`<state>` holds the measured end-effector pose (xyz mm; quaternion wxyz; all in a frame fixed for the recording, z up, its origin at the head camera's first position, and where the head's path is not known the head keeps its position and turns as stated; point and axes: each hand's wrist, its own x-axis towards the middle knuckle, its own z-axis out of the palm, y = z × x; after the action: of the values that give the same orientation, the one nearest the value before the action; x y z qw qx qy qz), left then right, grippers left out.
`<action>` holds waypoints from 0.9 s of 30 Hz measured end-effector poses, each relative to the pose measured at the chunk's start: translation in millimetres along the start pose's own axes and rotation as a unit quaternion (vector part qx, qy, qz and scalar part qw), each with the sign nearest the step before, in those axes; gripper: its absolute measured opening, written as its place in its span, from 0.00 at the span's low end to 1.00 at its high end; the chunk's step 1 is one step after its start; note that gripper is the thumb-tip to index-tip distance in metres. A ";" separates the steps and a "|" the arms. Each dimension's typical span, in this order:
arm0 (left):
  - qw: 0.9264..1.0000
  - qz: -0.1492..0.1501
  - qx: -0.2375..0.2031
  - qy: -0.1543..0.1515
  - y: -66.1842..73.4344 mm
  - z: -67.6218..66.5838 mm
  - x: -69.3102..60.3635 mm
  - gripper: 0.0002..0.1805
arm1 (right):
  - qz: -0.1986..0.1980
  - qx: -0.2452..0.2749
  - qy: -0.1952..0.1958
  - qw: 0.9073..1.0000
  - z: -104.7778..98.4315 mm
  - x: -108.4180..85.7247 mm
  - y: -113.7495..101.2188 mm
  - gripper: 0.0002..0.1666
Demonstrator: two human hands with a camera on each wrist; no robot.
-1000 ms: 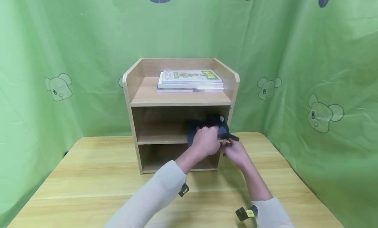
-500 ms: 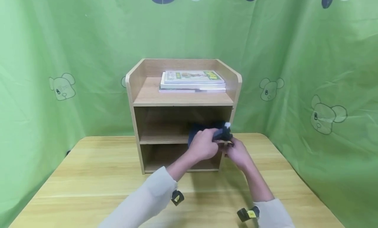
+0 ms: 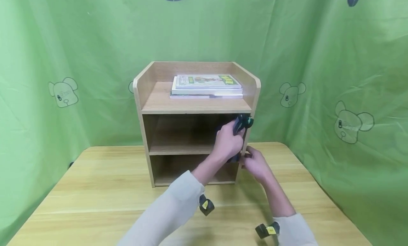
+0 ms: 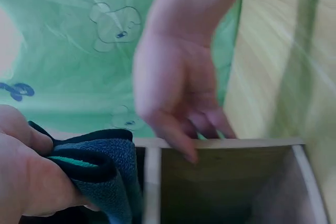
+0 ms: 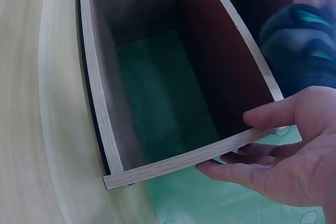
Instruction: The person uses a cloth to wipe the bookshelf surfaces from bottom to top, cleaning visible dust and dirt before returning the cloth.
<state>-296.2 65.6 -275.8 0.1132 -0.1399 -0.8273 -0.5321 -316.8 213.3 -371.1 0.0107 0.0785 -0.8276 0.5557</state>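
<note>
My left hand [image 3: 227, 141] grips a folded dark blue cloth [image 3: 240, 124] in front of the shelf unit's middle compartment, at its right side. In the left wrist view the cloth [image 4: 118, 156] shows black edging and a strip of green, bunched between thumb and fingers of the left hand [image 4: 26, 174]. My right hand [image 3: 256, 164] holds the front edge of the unit's right side panel. The right wrist view shows the thumb of that right hand [image 5: 299, 150] on the inner side and its fingers outside. The cloth [image 5: 296, 43] is blurred there.
A wooden shelf unit [image 3: 196, 112] stands on the wood-grain table [image 3: 111, 203]. Several stacked books [image 3: 207, 86] lie on its top. Below the middle shelf is a lower compartment [image 3: 181, 168]. Green curtain [image 3: 350, 79] with bear drawings hangs behind and at both sides.
My left hand has risen with the cloth from the middle shelf's front edge towards the upper right of that compartment. The right hand stays almost still at the side panel.
</note>
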 end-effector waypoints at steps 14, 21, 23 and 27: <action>0.994 0.067 0.085 -0.016 13.0 2.9 -9.0 0.10 | -0.006 -0.018 0.016 1.000 -5.2 0.0 1.1 0.35; 0.992 0.042 0.116 -0.024 2.1 2.2 6.3 0.11 | 0.010 -0.009 0.001 1.000 -0.1 2.5 -1.7 0.35; 0.991 0.034 0.124 -0.036 -0.8 2.1 8.0 0.10 | 0.015 -0.009 0.000 1.000 0.0 2.8 -1.6 0.36; 0.981 0.025 0.180 -0.062 -9.1 4.2 7.5 0.04 | 0.014 -0.007 0.003 1.000 -0.1 2.4 -1.1 0.39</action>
<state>-306.6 66.7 -282.8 0.0982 -0.1701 -0.9114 -0.3617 -319.0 212.7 -369.8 0.0056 0.0650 -0.8323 0.5505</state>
